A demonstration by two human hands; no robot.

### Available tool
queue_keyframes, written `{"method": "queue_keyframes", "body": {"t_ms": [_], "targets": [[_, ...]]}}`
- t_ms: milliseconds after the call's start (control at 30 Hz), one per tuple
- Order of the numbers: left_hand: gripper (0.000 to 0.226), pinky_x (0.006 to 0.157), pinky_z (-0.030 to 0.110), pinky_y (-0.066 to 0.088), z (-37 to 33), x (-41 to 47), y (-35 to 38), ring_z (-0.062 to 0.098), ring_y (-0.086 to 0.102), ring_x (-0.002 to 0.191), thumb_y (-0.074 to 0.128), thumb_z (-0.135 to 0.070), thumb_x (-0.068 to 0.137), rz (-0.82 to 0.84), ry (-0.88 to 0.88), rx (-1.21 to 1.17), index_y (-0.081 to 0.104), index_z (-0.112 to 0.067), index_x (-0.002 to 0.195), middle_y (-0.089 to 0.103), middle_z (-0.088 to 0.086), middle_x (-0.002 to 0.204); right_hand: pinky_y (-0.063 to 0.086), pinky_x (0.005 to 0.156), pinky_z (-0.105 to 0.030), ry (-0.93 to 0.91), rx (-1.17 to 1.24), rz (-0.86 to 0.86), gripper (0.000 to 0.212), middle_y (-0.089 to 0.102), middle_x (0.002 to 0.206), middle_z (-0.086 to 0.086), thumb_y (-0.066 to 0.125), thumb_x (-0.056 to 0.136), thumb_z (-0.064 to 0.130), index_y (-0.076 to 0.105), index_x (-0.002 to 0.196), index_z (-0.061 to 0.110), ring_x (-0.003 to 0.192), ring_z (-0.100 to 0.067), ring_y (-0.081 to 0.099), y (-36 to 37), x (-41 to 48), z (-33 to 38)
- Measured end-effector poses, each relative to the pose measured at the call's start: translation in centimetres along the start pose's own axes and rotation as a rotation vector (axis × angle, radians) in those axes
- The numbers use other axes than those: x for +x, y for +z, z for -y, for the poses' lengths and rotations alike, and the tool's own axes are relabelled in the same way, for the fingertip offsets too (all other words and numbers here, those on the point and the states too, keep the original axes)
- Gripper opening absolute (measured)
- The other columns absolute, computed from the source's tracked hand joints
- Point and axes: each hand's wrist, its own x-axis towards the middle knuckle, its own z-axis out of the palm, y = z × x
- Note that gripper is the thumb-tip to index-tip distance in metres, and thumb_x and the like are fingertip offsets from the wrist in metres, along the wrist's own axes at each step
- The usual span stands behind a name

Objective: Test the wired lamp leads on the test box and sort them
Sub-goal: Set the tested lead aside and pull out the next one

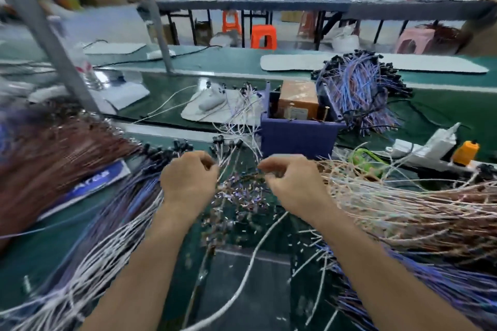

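My left hand [188, 177] and my right hand [291, 183] are side by side over the green bench, fingers curled, each pinching thin white lamp leads [231, 161] that fan up toward black lamp heads [217, 140]. Just beyond the hands stands the blue test box [298, 134] with an orange-brown block [297, 101] inside it. A bundle of white and blue leads [107, 236] lies left of my left forearm. Pale and brown leads [403, 209] spread to the right of my right hand. The view is blurred.
A heap of blue and purple leads [357, 88] sits behind the box. Brown leads [48, 158] pile at the left. A white power strip [425, 148] and an orange spool [465, 152] lie at the right. Grey frame posts [53, 43] rise at the left. Wire offcuts [236, 201] litter the bench.
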Motion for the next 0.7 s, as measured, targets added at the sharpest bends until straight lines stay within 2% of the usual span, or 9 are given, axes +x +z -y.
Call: {"method": "queue_keyframes", "body": {"t_ms": [33, 100, 167, 233, 333, 433, 533, 600, 700], "targets": [[0.006, 0.056, 0.024, 0.040, 1.3, 0.2, -0.6, 0.014, 0.056, 0.064, 0.075, -0.038, 0.087, -0.017, 0.004, -0.020, 0.077, -0.034, 0.083, 0.070, -0.012, 0.074, 0.046, 0.079, -0.002, -0.003, 0.014, 0.021, 0.025, 0.077, 0.097, 0.016, 0.066, 0.089, 0.012, 0.081, 0.104, 0.026, 0.086, 0.007, 0.067, 1.0, 0.7, 0.5], [0.020, 0.075, 0.034, 0.053, 3.9, 0.7, -1.7, 0.026, 0.066, 0.088, 0.075, -0.033, 0.086, -0.086, -0.063, -0.026, 0.079, -0.032, 0.106, 0.076, 0.003, 0.097, 0.042, 0.071, 0.004, -0.008, 0.030, 0.067, 0.025, 0.075, 0.092, 0.017, 0.065, 0.091, 0.011, 0.081, 0.102, 0.027, 0.083, 0.013, 0.064, 2.9, 2.0, 1.6], [0.033, 0.081, 0.041, 0.054, 6.4, 1.3, -2.7, 0.032, 0.065, 0.095, 0.076, -0.029, 0.086, -0.168, -0.144, -0.017, 0.076, -0.028, 0.119, 0.074, 0.013, 0.102, 0.040, 0.068, 0.005, -0.008, 0.023, 0.119, 0.026, 0.073, 0.091, 0.019, 0.061, 0.094, 0.011, 0.080, 0.103, 0.027, 0.082, 0.015, 0.063, 4.9, 3.3, 2.8], [0.038, 0.086, 0.043, 0.054, 8.2, 1.7, -3.3, 0.035, 0.064, 0.101, 0.077, -0.024, 0.087, -0.183, -0.159, -0.008, 0.075, -0.019, 0.124, 0.074, 0.017, 0.104, 0.043, 0.078, 0.000, 0.010, 0.022, 0.159, 0.028, 0.075, 0.102, 0.014, 0.058, 0.097, 0.011, 0.079, 0.108, 0.026, 0.090, 0.005, 0.066, 6.2, 4.1, 3.8], [0.037, 0.079, 0.037, 0.052, 10.8, 2.4, -3.8, 0.028, 0.064, 0.091, 0.072, -0.025, 0.090, 0.021, -0.182, 0.018, 0.072, -0.022, 0.127, 0.076, 0.009, 0.104, 0.046, 0.095, -0.014, 0.004, 0.012, 0.204, 0.033, 0.074, 0.118, 0.007, 0.054, 0.100, 0.008, 0.076, 0.119, 0.023, 0.105, -0.007, 0.066, 8.6, 5.5, 5.9], [0.036, 0.068, 0.026, 0.043, 12.1, 2.4, -3.5, 0.012, 0.056, 0.070, 0.074, -0.028, 0.089, 0.189, -0.149, 0.004, 0.072, -0.028, 0.124, 0.071, 0.001, 0.092, 0.050, 0.090, -0.013, -0.052, -0.005, 0.201, 0.035, 0.073, 0.121, 0.005, 0.052, 0.100, 0.008, 0.072, 0.126, 0.022, 0.103, -0.009, 0.066, 11.0, 6.3, 8.3], [0.026, 0.074, 0.025, 0.048, 12.4, 2.7, -3.0, 0.016, 0.065, 0.082, 0.077, -0.022, 0.087, 0.132, -0.167, -0.134, 0.077, -0.028, 0.113, 0.078, 0.000, 0.101, 0.051, 0.103, -0.033, -0.183, -0.063, 0.246, 0.043, 0.072, 0.126, -0.001, 0.049, 0.097, 0.005, 0.070, 0.128, 0.025, 0.115, -0.019, 0.065, 13.3, 6.9, 10.4], [0.021, 0.081, 0.030, 0.054, 12.6, 2.9, -2.9, 0.023, 0.071, 0.092, 0.079, -0.022, 0.085, 0.055, -0.201, -0.213, 0.080, -0.026, 0.105, 0.079, 0.003, 0.100, 0.048, 0.103, -0.038, -0.263, -0.181, 0.330, 0.046, 0.068, 0.127, -0.007, 0.048, 0.094, 0.005, 0.069, 0.128, 0.027, 0.121, -0.025, 0.058, 14.6, 7.0, 11.2], [0.023, 0.084, 0.036, 0.055, 12.7, 3.0, -2.6, 0.028, 0.071, 0.099, 0.077, -0.024, 0.087, 0.009, -0.193, -0.111, 0.079, -0.024, 0.110, 0.079, 0.004, 0.104, 0.039, 0.102, -0.042, -0.339, -0.393, 0.269, 0.026, 0.070, 0.112, -0.004, 0.052, 0.095, 0.020, 0.073, 0.109, 0.024, 0.119, -0.024, 0.051, 15.6, 6.9, 10.8]]}}
